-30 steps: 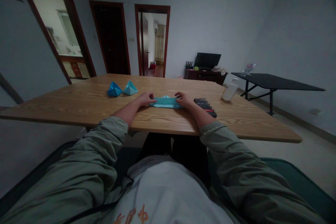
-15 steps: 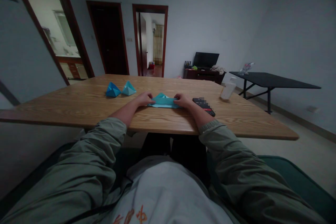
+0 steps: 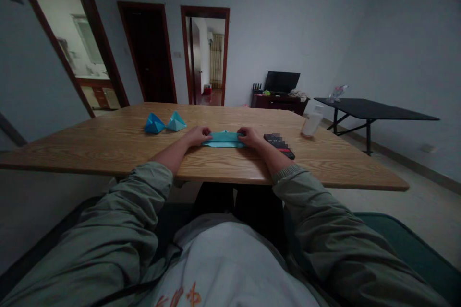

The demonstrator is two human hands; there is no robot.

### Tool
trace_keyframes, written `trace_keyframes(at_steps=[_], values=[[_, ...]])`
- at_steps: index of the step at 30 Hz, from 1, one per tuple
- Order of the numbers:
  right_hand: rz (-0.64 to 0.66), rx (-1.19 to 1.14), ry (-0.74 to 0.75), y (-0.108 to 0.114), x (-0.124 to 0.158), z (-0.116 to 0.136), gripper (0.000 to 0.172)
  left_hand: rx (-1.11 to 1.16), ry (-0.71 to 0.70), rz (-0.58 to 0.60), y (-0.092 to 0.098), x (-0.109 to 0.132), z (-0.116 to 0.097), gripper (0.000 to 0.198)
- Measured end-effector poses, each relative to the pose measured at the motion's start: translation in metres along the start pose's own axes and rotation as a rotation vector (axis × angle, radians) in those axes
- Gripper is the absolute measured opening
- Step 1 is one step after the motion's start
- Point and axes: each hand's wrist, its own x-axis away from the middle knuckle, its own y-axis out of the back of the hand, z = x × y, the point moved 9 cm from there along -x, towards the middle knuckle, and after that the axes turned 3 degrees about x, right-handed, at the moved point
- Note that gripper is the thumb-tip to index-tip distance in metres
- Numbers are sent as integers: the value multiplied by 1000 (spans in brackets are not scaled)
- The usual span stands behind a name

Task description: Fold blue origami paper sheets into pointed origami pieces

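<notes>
A light blue folded paper lies flat on the wooden table in front of me. My left hand grips its left end with curled fingers. My right hand grips its right end the same way. The paper stretches as a narrow strip between the two hands. Further left on the table stand two finished paper shapes, a darker blue one and a lighter teal one, side by side and touching.
A black phone lies just right of my right hand. A white bottle stands beyond it near the table's right side. A black side table stands to the right; doorways are behind.
The raised point in the middle of the paper has been pressed down, and the strip now lies flatter. Both hands stay at its ends.
</notes>
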Motion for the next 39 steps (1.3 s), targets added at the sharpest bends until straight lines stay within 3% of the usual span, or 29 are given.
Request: trace_keyframes(at_steps=[9, 13, 17, 24, 30, 39], values=[[-20, -84, -13, 0, 3, 2, 40, -33, -7, 15, -4, -2, 3, 35], [44, -81, -20, -6, 4, 2, 39, 32, 19, 16, -5, -1, 5, 37], [165, -79, -34, -15, 6, 6, 35, 134, 50, 93, -14, -1, 4, 45], [93, -30, -30, -9, 5, 11, 26, 101, -5, 35, -15, -5, -12, 37], [42, -42, -48, -7, 6, 8, 35, 66, 28, 32, -13, -2, -16, 35], [175, -11, 49, -12, 14, 32, 32, -65, -90, 92, -27, 4, -52, 35]])
